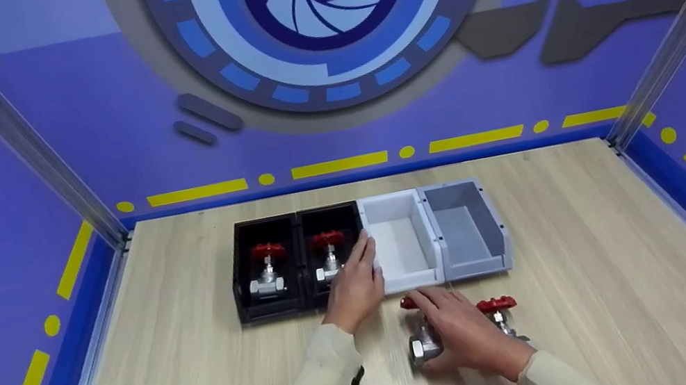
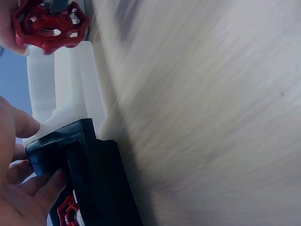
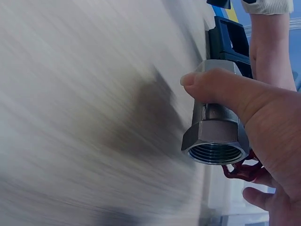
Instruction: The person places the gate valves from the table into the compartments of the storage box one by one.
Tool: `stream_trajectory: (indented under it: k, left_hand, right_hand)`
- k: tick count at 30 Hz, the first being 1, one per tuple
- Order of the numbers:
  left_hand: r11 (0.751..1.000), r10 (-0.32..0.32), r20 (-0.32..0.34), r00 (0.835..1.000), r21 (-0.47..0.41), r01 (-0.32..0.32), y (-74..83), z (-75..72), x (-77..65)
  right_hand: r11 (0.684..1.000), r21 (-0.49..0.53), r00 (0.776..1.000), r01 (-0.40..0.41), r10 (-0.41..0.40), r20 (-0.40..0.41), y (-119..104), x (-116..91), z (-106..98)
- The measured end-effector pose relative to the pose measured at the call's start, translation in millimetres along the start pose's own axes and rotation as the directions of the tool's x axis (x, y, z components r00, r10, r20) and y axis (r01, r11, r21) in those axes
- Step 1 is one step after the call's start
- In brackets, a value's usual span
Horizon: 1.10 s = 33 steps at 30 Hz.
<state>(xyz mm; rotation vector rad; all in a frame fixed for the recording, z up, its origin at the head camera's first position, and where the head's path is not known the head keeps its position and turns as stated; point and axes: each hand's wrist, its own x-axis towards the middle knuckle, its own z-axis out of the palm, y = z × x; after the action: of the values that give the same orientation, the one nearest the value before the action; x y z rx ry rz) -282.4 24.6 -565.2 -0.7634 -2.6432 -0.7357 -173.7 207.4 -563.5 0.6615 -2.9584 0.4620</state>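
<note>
My right hand [image 1: 470, 332] grips a metal gate valve [image 3: 216, 127] with a red handwheel [image 2: 49, 28], just in front of the white bin [image 1: 397, 239]. In the right wrist view my thumb lies across the valve's body, whose threaded end faces the camera. My left hand [image 1: 356, 289] holds the wall of the second black bin [image 1: 326, 216] beside the white one, fingers inside it and thumb on the white bin's side. A valve [image 1: 328, 258] with a red wheel stands in that black bin, partly hidden by my left hand.
The left black bin [image 1: 244, 273] holds another red-wheeled valve [image 1: 269, 276]. A grey bin [image 1: 465, 227] closes the row on the right. One more valve [image 1: 499, 316] stands on the wooden table [image 1: 175, 363], partly behind my right hand. Blue-purple panels [image 1: 85, 90] surround the table.
</note>
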Motion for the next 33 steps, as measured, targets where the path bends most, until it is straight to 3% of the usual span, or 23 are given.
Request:
stream_trajectory:
  k: [9, 20, 33]
  left_hand:
    - [1.0, -0.019, 0.038, 0.999, -0.006, 0.019, -0.3, 0.5, 0.2]
    - [1.0, -0.023, 0.05, 0.998, -0.002, 0.023, -0.5, 0.6, 0.0]
    - [0.999, -0.044, 0.072, 0.996, -0.025, 0.046, -0.2, 1.0, 0.6]
  right_hand:
    - [1.0, -0.004, 0.998, -0.03, 0.03, 0.046, -1, 4, -8]
    - [1.0, -0.024, 0.999, 0.014, -0.014, -0.029, 3, 10, -12]
    - [0.997, 0.06, 0.999, -0.039, 0.038, 0.013, 6, 16, -19]
